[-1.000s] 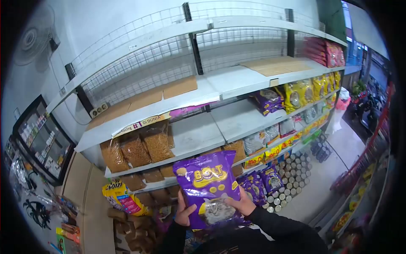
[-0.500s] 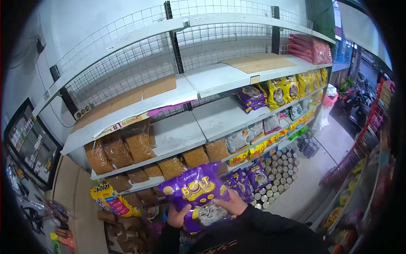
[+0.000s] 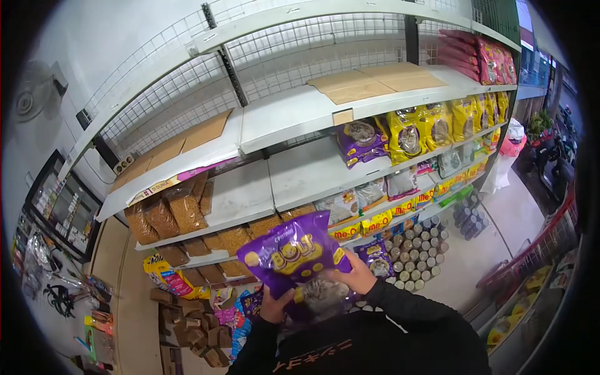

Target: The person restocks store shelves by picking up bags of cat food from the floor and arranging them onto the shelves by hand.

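Purple bag [image 3: 294, 253]: risen in our view since the earlier frame, now before the lower shelf [image 3: 209, 260], top slanting.
Left hand [image 3: 275, 306]: fingers bent round its lower left side, thumb in front.
Right hand [image 3: 359, 275]: fingers closed on its right side, tips hidden.
Hold: we should share the weight evenly, squeezing lightly lest the bag crumple.

The purple bag [image 3: 290, 253] leans more than a second ago, its left top corner lower, and sits higher in view than half a second ago. A blue packet [image 3: 239, 331] now shows beside the left hand [image 3: 274, 306]; fewer purple packs [image 3: 375, 258] show beside the cans [image 3: 417, 253].
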Action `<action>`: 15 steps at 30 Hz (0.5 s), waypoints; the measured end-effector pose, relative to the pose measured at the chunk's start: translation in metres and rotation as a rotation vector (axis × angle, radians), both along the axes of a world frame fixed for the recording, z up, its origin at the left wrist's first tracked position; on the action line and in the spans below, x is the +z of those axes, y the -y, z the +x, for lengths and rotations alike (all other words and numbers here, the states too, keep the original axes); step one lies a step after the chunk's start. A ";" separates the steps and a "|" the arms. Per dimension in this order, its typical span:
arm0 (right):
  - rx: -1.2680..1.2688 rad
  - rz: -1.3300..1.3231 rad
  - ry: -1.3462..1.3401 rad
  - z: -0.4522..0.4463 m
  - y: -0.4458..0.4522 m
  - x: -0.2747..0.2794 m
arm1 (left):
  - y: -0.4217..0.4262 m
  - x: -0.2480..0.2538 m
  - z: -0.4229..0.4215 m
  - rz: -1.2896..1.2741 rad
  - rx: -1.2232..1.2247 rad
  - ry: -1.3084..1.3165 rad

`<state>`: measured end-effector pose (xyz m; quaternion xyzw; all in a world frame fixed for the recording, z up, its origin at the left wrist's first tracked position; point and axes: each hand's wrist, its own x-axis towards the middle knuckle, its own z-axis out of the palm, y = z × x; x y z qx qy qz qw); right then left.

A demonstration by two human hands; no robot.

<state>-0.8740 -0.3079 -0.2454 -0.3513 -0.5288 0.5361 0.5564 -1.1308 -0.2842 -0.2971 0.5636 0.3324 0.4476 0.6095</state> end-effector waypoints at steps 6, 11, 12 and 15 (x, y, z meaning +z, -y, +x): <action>-0.304 0.014 0.004 0.029 0.005 -0.015 | -0.017 0.018 0.051 -0.070 -0.159 0.054; -0.321 -0.148 -0.131 0.050 0.032 -0.002 | -0.022 0.031 0.089 -0.060 -0.247 -0.022; -0.256 -0.192 -0.180 0.052 0.038 0.003 | -0.022 0.036 0.094 -0.126 -0.255 0.030; -0.239 -0.288 -0.235 0.056 0.047 -0.012 | -0.032 0.022 0.093 -0.222 -0.366 0.078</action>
